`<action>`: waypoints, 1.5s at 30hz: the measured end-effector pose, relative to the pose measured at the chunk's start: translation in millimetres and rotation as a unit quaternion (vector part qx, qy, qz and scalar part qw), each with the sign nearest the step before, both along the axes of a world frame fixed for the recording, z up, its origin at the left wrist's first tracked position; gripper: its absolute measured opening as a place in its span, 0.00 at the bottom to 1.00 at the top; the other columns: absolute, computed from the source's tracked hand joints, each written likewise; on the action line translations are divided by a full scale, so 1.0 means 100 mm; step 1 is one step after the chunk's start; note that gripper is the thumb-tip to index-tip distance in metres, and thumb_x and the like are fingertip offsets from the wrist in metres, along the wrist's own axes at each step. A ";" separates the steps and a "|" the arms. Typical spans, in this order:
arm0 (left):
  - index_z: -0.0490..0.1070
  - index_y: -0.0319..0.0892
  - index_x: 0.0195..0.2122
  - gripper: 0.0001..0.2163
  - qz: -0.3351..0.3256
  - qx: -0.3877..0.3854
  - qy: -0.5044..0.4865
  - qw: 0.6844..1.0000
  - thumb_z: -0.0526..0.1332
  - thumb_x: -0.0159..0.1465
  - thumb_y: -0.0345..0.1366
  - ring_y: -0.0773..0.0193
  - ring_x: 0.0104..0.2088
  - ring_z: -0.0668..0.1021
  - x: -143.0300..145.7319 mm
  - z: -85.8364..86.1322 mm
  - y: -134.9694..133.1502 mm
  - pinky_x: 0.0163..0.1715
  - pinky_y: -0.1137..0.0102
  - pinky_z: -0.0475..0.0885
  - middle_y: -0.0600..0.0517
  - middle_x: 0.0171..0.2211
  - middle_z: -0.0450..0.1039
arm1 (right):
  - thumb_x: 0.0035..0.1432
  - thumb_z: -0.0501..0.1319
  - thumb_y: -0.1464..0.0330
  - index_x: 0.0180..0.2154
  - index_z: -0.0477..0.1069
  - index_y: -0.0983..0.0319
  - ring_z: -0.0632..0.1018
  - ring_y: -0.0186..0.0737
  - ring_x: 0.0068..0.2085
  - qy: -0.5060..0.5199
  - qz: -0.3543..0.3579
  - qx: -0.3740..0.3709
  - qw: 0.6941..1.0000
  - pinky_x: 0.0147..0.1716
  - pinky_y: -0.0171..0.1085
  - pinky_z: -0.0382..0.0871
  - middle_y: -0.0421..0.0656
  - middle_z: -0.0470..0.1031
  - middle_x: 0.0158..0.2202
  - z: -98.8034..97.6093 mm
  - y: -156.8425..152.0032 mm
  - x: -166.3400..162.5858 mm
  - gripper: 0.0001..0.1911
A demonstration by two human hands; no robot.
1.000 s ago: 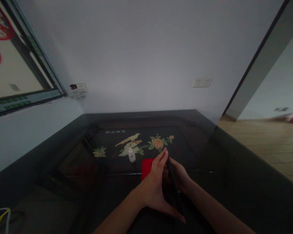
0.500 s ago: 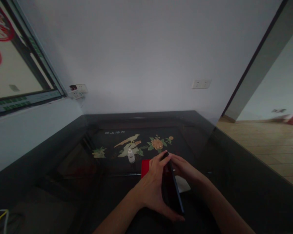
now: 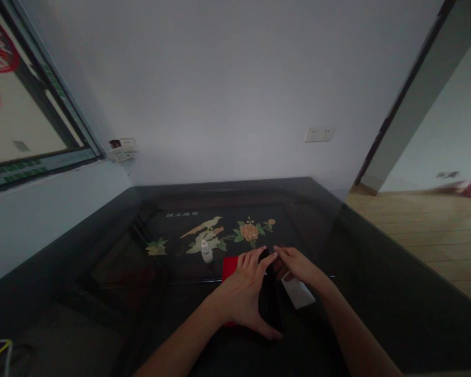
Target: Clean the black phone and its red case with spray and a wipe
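My left hand [image 3: 246, 293] is wrapped round a dark phone [image 3: 271, 309], thumb at its near end and fingers at its far end. The phone is held tilted on its side above the table. Close to its far corner is my right hand [image 3: 294, 264], its fingers curled together in a pinch; whatever lies between the fingertips is too small and dim to make out. Below the right hand lies a white folded sheet [image 3: 298, 292], paper or cloth. A flat red item [image 3: 229, 266] is partly hidden under my left hand.
A small clear bottle with a white cap [image 3: 206, 252] stands on the glossy black table [image 3: 102, 241], which carries a bird-and-flower inlay. Wall sockets [image 3: 320, 134] are beyond the table's far edge. White and yellow cables [image 3: 0, 352] show at the lower left.
My right hand has come slightly away from the phone's far end, its fingers now curled. The phone has turned more upright and shifted left, and more of the white sheet shows.
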State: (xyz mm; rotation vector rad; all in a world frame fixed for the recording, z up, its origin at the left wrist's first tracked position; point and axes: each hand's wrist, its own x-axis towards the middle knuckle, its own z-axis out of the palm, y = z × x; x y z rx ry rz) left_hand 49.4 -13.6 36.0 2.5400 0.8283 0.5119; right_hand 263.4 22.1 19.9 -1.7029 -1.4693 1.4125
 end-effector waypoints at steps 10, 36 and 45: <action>0.51 0.42 0.69 0.65 -0.003 0.001 0.069 0.998 0.72 0.33 0.68 0.29 0.67 0.57 0.15 0.02 0.16 0.65 0.40 0.52 0.32 0.68 0.53 | 0.68 0.49 0.70 0.39 0.70 0.63 0.81 0.37 0.24 -0.046 0.016 0.001 0.999 0.19 0.30 0.64 0.47 0.80 0.35 -0.17 0.06 0.08 0.12; 0.57 0.44 0.66 0.60 -0.013 0.003 0.092 0.996 0.71 0.35 0.70 0.32 0.65 0.60 0.16 -0.19 0.28 0.64 0.43 0.54 0.36 0.65 0.59 | 0.60 0.50 0.73 0.30 0.67 0.61 0.81 0.35 0.24 -0.075 -0.004 0.072 0.995 0.22 0.30 0.61 0.42 0.81 0.29 -0.23 0.10 0.19 0.09; 0.59 0.44 0.64 0.58 -0.013 -0.013 0.082 0.996 0.71 0.35 0.69 0.33 0.66 0.60 0.14 -0.18 0.27 0.65 0.43 0.53 0.36 0.65 0.59 | 0.58 0.50 0.74 0.29 0.65 0.61 0.80 0.34 0.23 -0.078 0.007 0.074 0.994 0.24 0.30 0.62 0.41 0.81 0.29 -0.20 0.09 0.18 0.09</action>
